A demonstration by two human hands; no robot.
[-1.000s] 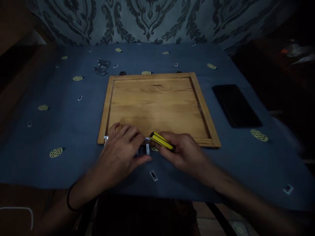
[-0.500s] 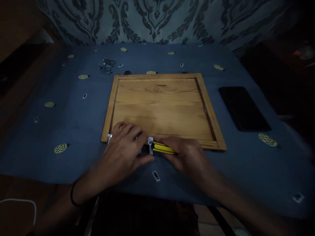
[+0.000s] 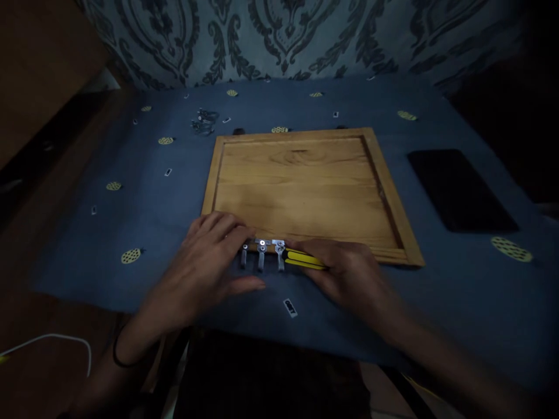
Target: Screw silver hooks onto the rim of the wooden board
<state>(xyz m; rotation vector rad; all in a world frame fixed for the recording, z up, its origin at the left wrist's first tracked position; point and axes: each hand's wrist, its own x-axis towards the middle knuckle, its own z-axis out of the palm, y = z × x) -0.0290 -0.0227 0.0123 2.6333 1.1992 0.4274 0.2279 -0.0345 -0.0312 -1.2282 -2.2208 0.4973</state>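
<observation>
A framed wooden board (image 3: 301,186) lies flat on the blue patterned cloth. Along its front edge sit several metal clips with screws (image 3: 262,256). My right hand (image 3: 349,270) is wrapped round a tool with yellow and black handles (image 3: 303,259), whose dark tip meets the rightmost clip. My left hand (image 3: 205,262) rests over the front left part of the board, thumb apart from the fingers, beside the leftmost visible clip. Its fingertips lie on the frame, and nothing shows held in it.
A loose pile of metal clips (image 3: 204,121) lies behind the board's left corner. To the right of the board is a flat black object (image 3: 463,189). Patterned fabric (image 3: 283,35) hangs behind the table, and a white cable (image 3: 56,336) shows at the lower left.
My left hand has drawn back to the left, uncovering more clips at the board's front edge. The view has shifted, so the table appears further right. The yellow-handled tool stays at a clip.
</observation>
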